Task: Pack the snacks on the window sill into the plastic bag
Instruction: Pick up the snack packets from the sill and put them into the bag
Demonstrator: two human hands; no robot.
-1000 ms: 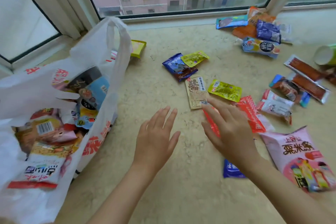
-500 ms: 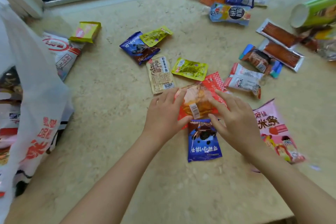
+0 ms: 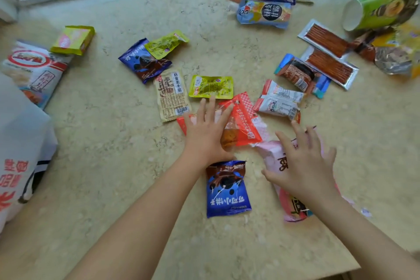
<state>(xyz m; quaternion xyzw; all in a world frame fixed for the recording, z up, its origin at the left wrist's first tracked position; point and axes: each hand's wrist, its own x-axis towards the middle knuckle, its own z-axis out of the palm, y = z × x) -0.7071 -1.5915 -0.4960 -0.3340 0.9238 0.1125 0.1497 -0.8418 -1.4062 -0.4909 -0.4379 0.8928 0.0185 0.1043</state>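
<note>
Both grips spread flat: left hand (image 3: 208, 134) on red packet (image 3: 244, 125), right hand (image 3: 302, 163) on pink bag (image 3: 272, 157).

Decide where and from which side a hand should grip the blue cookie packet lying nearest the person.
Pinch the blue foil cookie packet by its near crimped edge, coming from above on the person's side. It lies flat and uncovered on the beige stone sill, and that flat seam probably gives fingers purchase.

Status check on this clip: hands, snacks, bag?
Left hand flat on red snack packet, no grip. Right hand spread over pink snack bag. White plastic bag far left; many packets unpacked.
</note>
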